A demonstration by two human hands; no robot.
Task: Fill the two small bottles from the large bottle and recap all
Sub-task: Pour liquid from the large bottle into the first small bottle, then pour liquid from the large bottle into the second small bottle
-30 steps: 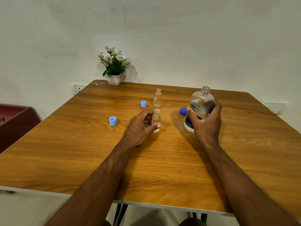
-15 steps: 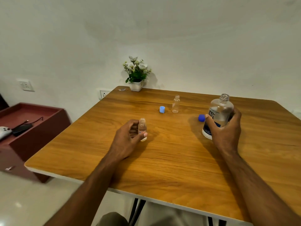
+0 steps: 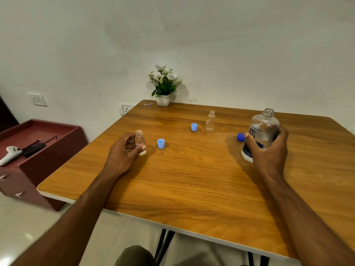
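Head view: left hand (image 3: 123,150) is wrapped around a small bottle (image 3: 140,143) standing uncapped on the surface (image 3: 192,179), a light blue cap (image 3: 161,143) just beside its thumb. Right hand (image 3: 269,150) grips the open large bottle (image 3: 263,129), tilted; a dark blue cap (image 3: 240,137) lies beside its fingers. Beyond, between both hands, stand another small bottle (image 3: 210,120) and cap (image 3: 194,127).

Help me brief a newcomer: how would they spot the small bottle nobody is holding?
Find the flower pot at the table's far edge. Nearer than it, mid-table, stands a small clear bottle beside a light blue cap. Unlike its twin, no hand touches it.
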